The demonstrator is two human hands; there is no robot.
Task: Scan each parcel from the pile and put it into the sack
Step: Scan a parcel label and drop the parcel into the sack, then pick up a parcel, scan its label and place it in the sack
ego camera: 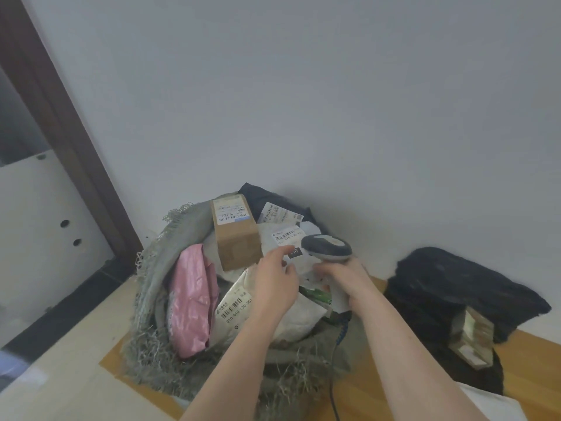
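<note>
two bare forearms come up from the lower edge of the view, with no sleeve, cuff, glove, watch or band showing on either. the left hand [274, 284] is bare, with short plain nails on the fingers [280, 253] and no ring to be seen. the right hand [349, 276] is bare too, its knuckles and wrist uncovered. both arms are slim and smooth, without markings. motion blur softens the fingertips.

parcel sorting corner | labelled parcels [236, 235] in woven sack [158, 268] | plain wall [303, 101]
</note>
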